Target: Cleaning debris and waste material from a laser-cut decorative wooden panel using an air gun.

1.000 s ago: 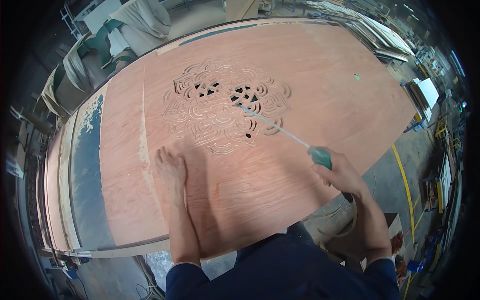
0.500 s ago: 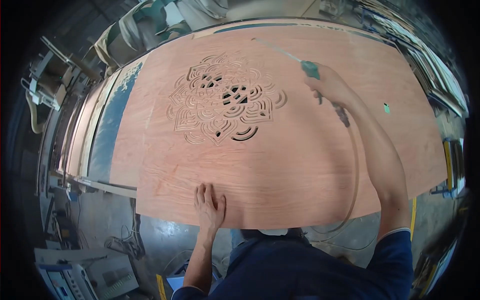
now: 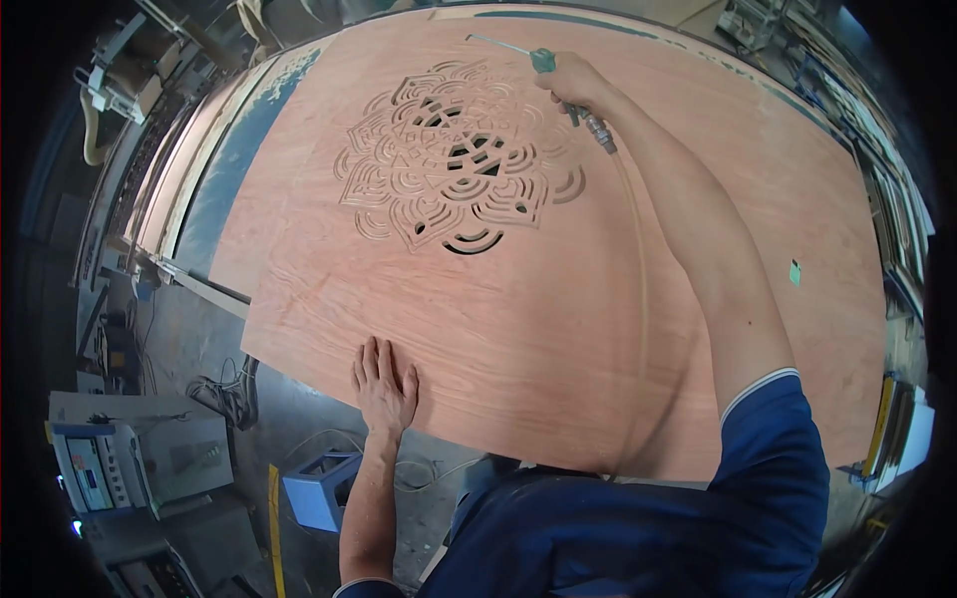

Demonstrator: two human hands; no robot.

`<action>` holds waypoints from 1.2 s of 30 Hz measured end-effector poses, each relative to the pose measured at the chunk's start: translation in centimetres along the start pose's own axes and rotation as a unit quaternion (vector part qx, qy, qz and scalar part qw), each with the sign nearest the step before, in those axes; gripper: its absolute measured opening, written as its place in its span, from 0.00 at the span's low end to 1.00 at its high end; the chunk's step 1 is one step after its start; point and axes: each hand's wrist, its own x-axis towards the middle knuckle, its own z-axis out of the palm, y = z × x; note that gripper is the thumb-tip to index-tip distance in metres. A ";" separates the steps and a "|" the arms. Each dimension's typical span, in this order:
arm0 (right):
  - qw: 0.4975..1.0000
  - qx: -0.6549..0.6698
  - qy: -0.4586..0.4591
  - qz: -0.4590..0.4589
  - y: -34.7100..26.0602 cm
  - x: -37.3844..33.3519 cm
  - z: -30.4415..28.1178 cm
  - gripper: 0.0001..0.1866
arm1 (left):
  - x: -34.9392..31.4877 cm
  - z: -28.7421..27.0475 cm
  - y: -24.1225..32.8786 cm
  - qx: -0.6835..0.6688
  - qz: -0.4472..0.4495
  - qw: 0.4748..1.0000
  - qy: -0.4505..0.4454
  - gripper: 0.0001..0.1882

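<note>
A large reddish plywood panel (image 3: 498, 379) lies in front of me, with a round flower-like pattern (image 3: 407, 184) carved into it. Some of the pattern's cells are cut through and look dark. My right hand (image 3: 580, 84) reaches over the far part of the panel, closed around a green air blow gun (image 3: 543, 60). Its thin nozzle points left, above the wood beyond the pattern's far edge. From the gun's handle a pale hose (image 3: 638, 239) runs back toward my body. Near the front edge, my left hand (image 3: 387, 394) rests flat on the panel, fingers stretched out, holding nothing.
A small green sticker (image 3: 795, 272) is on the panel's right part. Stacked sheets (image 3: 892, 224) stand along the right side. At lower left are a grey machine with a control panel (image 3: 95, 478) and a blue box-shaped stand (image 3: 321, 490) on the floor.
My right hand has swung the blow gun leftward over the panel, bringing its nozzle behind the carved pattern. The view has shifted and turned a little. My left hand still lies on the wood.
</note>
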 end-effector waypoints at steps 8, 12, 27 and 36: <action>1.000 0.016 0.012 0.011 0.6 10.5 7.4 0.15 | 0.5 -0.6 0.6 0.000 -0.016 1.000 -0.027 0.35; 0.996 -0.082 -0.016 0.010 0.8 15.0 11.3 0.18 | 0.2 -1.0 0.6 -0.004 -0.043 0.998 -0.043 0.35; 0.998 -0.056 -0.030 -0.023 4.8 15.8 11.9 0.18 | 0.9 -0.8 0.2 -0.004 -0.042 0.998 -0.054 0.37; 0.997 -0.056 -0.059 -0.013 4.1 12.9 8.7 0.14 | 0.5 -1.0 0.5 -0.009 -0.047 0.997 -0.060 0.37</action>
